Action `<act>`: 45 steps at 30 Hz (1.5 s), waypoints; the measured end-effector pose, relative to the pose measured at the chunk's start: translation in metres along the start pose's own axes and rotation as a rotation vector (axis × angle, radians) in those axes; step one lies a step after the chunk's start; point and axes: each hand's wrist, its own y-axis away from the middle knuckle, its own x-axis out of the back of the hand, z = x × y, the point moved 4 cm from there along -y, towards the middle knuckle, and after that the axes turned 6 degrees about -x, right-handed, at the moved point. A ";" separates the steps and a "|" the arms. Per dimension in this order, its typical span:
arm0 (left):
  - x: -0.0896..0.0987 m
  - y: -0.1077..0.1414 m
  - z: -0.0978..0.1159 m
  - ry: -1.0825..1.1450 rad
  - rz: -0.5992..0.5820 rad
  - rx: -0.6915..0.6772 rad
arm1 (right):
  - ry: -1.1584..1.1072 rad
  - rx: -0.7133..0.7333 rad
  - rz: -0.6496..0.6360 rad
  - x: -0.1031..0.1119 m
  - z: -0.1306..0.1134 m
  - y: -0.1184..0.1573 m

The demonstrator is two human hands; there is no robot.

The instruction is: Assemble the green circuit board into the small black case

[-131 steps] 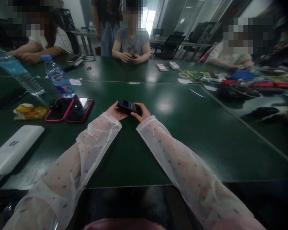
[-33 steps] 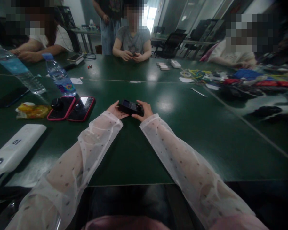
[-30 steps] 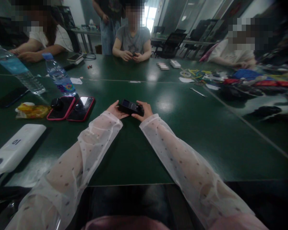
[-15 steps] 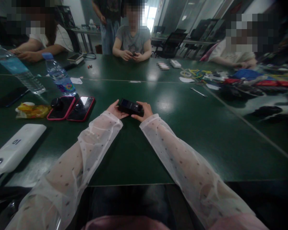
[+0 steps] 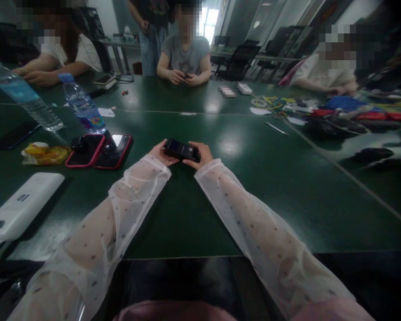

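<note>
A small black device with a dark screen (image 5: pixel 180 149) is held between my two hands, low over the green table (image 5: pixel 180 214). My left hand (image 5: pixel 161 154) grips its left end, thumb along the far side and fingers underneath. At the right end, my right hand (image 5: pixel 202 155) is closed round it, with the thumb at the near edge. Sheer white sleeves with dark stars cover both forearms. The device's underside is hidden, and its exact kind is unclear.
Left of my hands lie two red-edged phones (image 5: pixel 112 151), a yellow packet (image 5: pixel 47 154) and a white power bank (image 5: pixel 25 205). Two water bottles (image 5: pixel 83 107) stand behind. A wrench (image 5: pixel 276 128) and tangled cables (image 5: pixel 341 111) lie to the right. Several people sit or stand around.
</note>
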 end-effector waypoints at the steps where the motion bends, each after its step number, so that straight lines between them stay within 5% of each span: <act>1: 0.000 0.000 0.000 0.000 -0.002 -0.001 | -0.005 0.004 -0.002 0.000 0.000 0.000; 45: -0.003 0.004 -0.002 -0.049 0.037 -0.011 | -0.084 0.020 -0.055 0.000 0.000 -0.003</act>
